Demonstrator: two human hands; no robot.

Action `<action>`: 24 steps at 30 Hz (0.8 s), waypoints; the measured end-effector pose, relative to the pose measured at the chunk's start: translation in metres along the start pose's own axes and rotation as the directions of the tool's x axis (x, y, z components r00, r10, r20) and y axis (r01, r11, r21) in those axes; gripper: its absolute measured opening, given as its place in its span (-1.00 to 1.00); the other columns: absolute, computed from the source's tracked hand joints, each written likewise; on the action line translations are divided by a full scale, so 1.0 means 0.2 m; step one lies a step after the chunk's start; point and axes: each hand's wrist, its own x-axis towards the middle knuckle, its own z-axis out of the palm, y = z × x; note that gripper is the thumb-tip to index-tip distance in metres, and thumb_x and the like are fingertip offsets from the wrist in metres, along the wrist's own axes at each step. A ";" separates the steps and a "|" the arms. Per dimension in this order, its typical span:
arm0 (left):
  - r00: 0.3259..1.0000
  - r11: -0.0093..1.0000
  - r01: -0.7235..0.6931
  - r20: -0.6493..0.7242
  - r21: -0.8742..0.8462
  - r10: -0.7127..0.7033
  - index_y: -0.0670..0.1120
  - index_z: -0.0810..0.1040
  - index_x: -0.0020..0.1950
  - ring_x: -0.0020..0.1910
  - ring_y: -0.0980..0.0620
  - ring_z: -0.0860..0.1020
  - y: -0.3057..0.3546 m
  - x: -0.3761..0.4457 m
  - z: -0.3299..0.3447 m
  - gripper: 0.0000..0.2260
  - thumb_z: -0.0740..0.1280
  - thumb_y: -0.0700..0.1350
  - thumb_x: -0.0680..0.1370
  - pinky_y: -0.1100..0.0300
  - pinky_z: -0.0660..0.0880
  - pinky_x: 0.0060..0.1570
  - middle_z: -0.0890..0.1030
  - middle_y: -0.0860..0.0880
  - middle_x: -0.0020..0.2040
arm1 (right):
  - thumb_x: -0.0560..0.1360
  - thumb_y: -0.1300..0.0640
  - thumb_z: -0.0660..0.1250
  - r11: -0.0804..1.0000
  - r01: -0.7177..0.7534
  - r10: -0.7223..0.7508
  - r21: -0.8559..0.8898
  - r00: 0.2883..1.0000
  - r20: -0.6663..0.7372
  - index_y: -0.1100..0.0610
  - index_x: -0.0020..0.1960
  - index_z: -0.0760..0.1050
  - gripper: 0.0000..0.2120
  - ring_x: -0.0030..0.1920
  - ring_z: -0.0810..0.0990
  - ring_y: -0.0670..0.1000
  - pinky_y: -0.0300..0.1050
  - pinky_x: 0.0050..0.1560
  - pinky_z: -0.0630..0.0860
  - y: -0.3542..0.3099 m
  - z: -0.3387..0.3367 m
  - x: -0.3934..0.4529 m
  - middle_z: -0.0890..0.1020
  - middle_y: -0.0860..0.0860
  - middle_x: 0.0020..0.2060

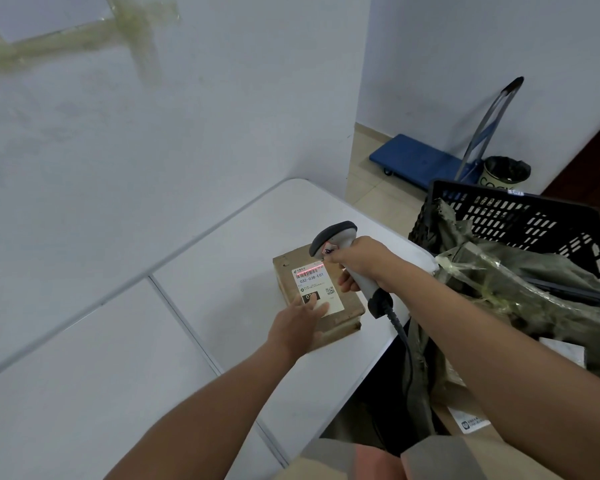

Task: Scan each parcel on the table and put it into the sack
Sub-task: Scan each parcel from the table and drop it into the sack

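Where the white surface (125, 358) meets its right edge, a brown parcel (340, 315) is laid flat, label (315, 287) upward, with a red scan line across the barcode. It is steadied by the left hand (297, 323), fingers straight and resting on the label. A grey scanner (340, 252) is gripped in the right hand (364, 263), fingers curled round the handle; its black cable (404, 341) drops below the surface edge. A dark olive sack (520, 289) is draped in a black slotted crate (520, 216); cardboard with a label (473, 422) is seen within, largely hidden by the right arm. A blue trolley (420, 159) and a lined bin (504, 173) are stood by the wall.
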 end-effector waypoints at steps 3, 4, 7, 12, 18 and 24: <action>1.000 1.000 -0.002 -0.003 0.004 0.002 0.04 0.20 0.55 0.51 -0.13 0.18 0.00 -0.01 0.00 -0.46 0.27 0.04 0.60 -0.09 0.53 0.19 0.22 -0.06 0.56 | 0.53 0.06 0.37 1.000 -0.007 0.007 0.000 1.000 -0.003 0.26 -0.10 0.49 -0.75 -0.44 0.63 0.05 -0.15 -0.32 0.58 0.00 0.00 0.01 0.65 0.14 -0.41; 1.000 1.000 -0.001 -0.003 0.004 0.001 0.04 0.20 0.55 0.51 -0.13 0.19 0.00 -0.01 0.00 -0.46 0.27 0.04 0.60 -0.09 0.53 0.19 0.23 -0.06 0.56 | 0.53 0.06 0.37 1.000 -0.010 0.010 0.003 1.000 -0.003 0.26 -0.11 0.49 -0.75 -0.44 0.63 0.05 -0.16 -0.32 0.58 0.00 0.00 0.01 0.65 0.14 -0.41; 1.000 1.000 -0.006 -0.004 0.013 0.006 0.05 0.19 0.55 0.51 -0.13 0.20 0.00 -0.01 0.00 -0.46 0.27 0.05 0.60 -0.08 0.54 0.18 0.23 -0.06 0.56 | 0.53 0.07 0.37 1.000 -0.017 0.017 0.017 1.000 -0.006 0.28 -0.09 0.50 -0.76 -0.45 0.62 0.05 -0.15 -0.32 0.58 0.01 0.00 0.00 0.65 0.15 -0.40; 1.000 1.000 -0.001 0.001 0.001 0.001 0.04 0.20 0.55 0.52 -0.13 0.18 0.01 -0.02 -0.02 -0.48 0.23 0.08 0.61 -0.07 0.53 0.18 0.22 -0.06 0.56 | 0.53 0.08 0.37 0.998 -0.024 0.025 0.061 1.000 -0.005 0.27 -0.11 0.48 -0.77 -0.47 0.61 0.05 -0.20 -0.42 0.53 0.02 -0.01 0.00 0.63 0.16 -0.41; 0.998 0.998 -0.053 0.022 0.019 0.052 0.07 0.17 0.57 0.54 -0.05 0.13 -0.04 -0.04 -0.01 -0.46 0.19 0.13 0.62 -0.03 0.47 0.28 0.18 0.00 0.58 | 0.51 0.08 0.39 0.990 -0.042 0.047 0.135 0.998 -0.035 0.31 -0.03 0.49 -0.73 -0.46 0.62 0.07 -0.20 -0.45 0.52 0.11 -0.02 0.01 0.66 0.20 -0.40; 0.981 0.977 -0.168 -0.119 -0.134 0.152 0.07 0.31 0.52 0.55 -0.05 0.15 -0.24 -0.09 0.01 -0.44 0.01 0.25 0.57 -0.04 0.15 0.52 0.18 0.03 0.59 | 0.50 0.05 0.42 0.958 -0.106 0.133 0.265 0.988 -0.084 0.32 0.02 0.50 -0.68 -0.39 0.64 0.11 -0.12 -0.34 0.56 0.32 0.01 0.07 0.69 0.24 -0.28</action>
